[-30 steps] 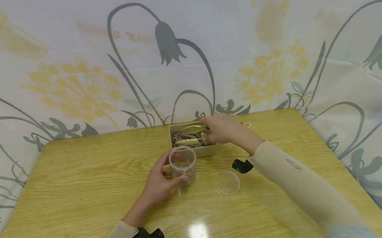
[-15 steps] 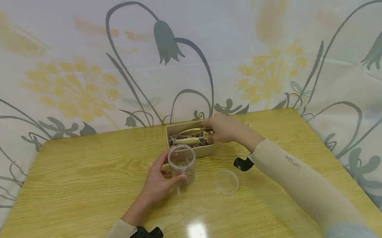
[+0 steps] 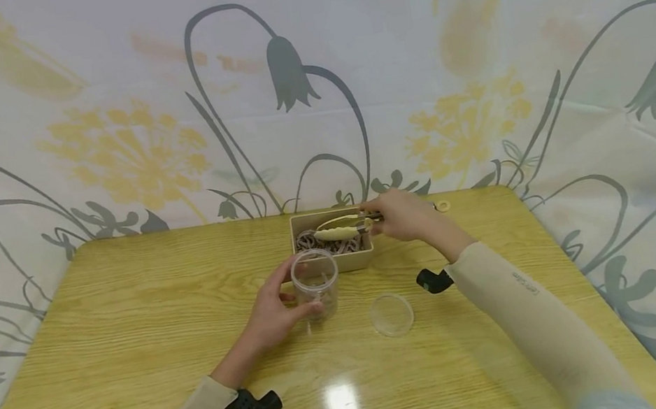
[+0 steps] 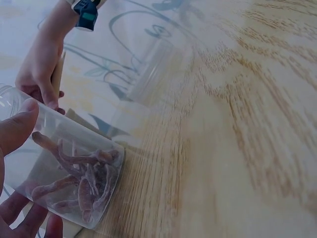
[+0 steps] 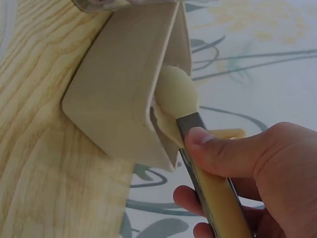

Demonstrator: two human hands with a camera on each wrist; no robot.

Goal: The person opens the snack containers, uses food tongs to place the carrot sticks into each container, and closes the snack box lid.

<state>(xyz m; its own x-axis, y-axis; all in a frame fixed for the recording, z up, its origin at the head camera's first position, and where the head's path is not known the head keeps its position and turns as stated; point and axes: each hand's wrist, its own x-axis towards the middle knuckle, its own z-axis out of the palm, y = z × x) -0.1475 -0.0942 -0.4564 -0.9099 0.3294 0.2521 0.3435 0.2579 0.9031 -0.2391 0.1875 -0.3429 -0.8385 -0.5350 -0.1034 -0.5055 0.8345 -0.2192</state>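
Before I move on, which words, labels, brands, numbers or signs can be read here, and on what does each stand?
"Let's Slim", as best it reads: small, blurred dark lettering on the person's beige fabric right sleeve.
Pale marks on the clear cylindrical jar, at the left wrist view's edge: too blurred to tell whether they are letters.
No readable text on the beige rectangular box or the cream-tipped tongs.
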